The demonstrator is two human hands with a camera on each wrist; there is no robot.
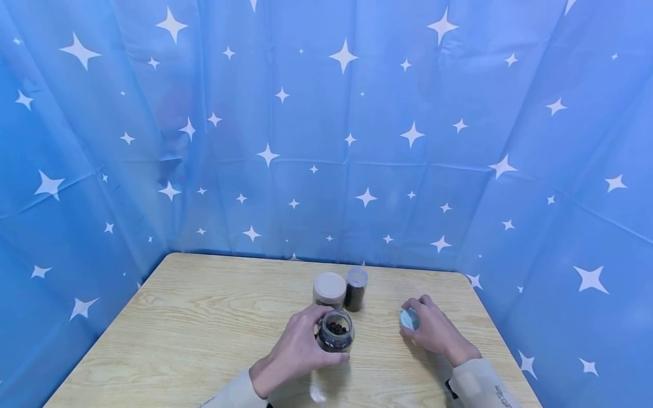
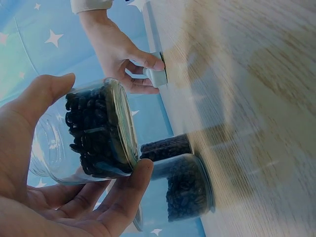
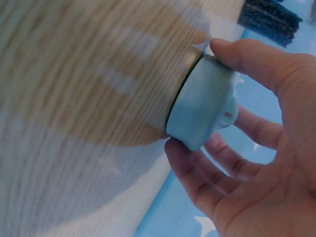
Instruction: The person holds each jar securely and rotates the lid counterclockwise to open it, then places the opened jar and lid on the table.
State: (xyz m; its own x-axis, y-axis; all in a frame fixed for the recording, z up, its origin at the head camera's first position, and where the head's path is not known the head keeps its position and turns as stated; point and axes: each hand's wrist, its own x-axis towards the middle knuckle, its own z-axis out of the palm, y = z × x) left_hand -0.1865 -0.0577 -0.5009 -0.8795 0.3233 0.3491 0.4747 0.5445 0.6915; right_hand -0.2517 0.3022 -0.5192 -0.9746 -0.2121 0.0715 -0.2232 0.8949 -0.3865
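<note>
My left hand [image 1: 297, 347] grips a lidless glass jar [image 1: 335, 341], thumb on one side and fingers on the other. Dark coffee beans [image 2: 94, 131] fill the lower part of it. In the left wrist view the jar's base looks raised off the tabletop. To the right, my right hand [image 1: 436, 330] holds a pale blue lid [image 1: 408, 319] by its rim between thumb and fingers. A small knob stands on the lid's top, seen in the right wrist view, and its dark underside edge faces the wood, at or very near the surface.
Behind the held jar stand a wider jar with a white lid [image 1: 329, 287] and a slim clear-topped container [image 1: 356, 290], side by side, both with dark contents. They share a light wood table [image 1: 204, 317]. A blue star-patterned curtain [image 1: 316, 124] hangs along the table's far edge and sides.
</note>
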